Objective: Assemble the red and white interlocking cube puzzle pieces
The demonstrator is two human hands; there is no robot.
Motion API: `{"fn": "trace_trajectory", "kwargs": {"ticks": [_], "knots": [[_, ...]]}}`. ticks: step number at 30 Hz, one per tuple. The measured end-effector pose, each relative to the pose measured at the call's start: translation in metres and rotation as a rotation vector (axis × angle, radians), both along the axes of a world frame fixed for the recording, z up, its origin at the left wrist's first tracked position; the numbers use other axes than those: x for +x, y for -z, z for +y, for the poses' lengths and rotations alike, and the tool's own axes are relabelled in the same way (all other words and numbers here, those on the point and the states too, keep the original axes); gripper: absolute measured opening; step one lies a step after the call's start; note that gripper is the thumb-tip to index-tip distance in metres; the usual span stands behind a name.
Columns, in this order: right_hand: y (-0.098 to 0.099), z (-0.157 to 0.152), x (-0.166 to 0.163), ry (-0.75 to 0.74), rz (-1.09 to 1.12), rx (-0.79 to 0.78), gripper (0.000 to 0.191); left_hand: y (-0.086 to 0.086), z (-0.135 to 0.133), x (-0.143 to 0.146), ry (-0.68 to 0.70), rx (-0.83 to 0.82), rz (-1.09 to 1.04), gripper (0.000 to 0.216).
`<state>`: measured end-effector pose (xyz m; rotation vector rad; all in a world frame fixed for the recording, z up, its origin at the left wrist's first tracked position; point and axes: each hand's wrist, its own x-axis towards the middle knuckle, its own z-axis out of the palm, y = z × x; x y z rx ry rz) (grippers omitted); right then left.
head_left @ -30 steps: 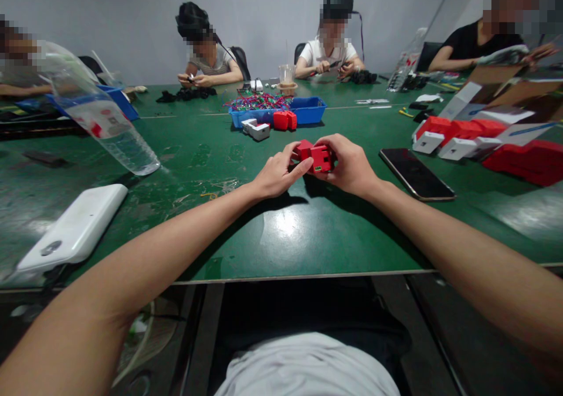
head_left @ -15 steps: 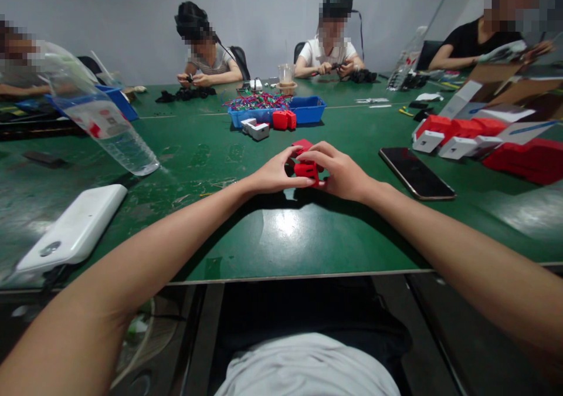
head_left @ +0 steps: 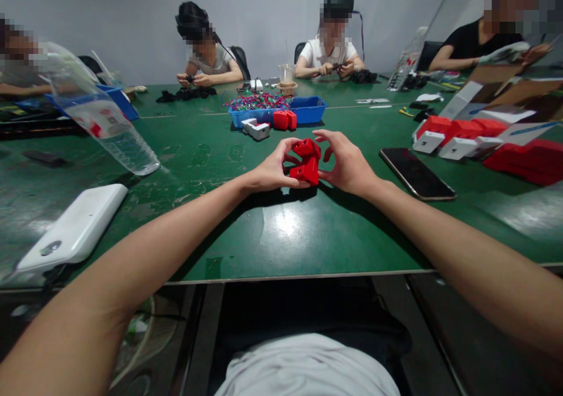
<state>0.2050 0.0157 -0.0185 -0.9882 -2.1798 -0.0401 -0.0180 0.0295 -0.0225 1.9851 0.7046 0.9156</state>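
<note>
Both my hands hold a red plastic housing point(head_left: 307, 161) just above the green table point(head_left: 281, 232), near its middle. My left hand point(head_left: 271, 172) pinches its left and lower side with curled fingers. My right hand point(head_left: 347, 162) grips the right side, fingers bent round the top. The housing looks like two red pieces, one tilted above the other.
A phone point(head_left: 416, 173) lies right of my hands. Red and white housings point(head_left: 466, 136) are stacked at the right. A blue tray point(head_left: 281, 110) with coloured wires, more red parts point(head_left: 284, 119), a tilted water bottle point(head_left: 99, 117) and a white power bank point(head_left: 74, 227) are around. Other people work at the far side.
The red housing has been turned in my hands: its green-connector face no longer shows, and the upper piece now tilts up. My right fingers have spread a little.
</note>
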Motion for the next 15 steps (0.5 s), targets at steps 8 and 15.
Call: {"fn": "trace_trajectory", "kwargs": {"ticks": [8, 15], "knots": [[-0.002, 0.001, 0.000, 0.015, 0.038, -0.031, 0.069, 0.006, 0.002, 0.001, -0.067, 0.166, 0.016, 0.094], [-0.007, -0.003, -0.004, 0.068, 0.076, -0.097, 0.038, 0.014, 0.000, 0.004, -0.221, 0.569, 0.054, 0.094]]}}
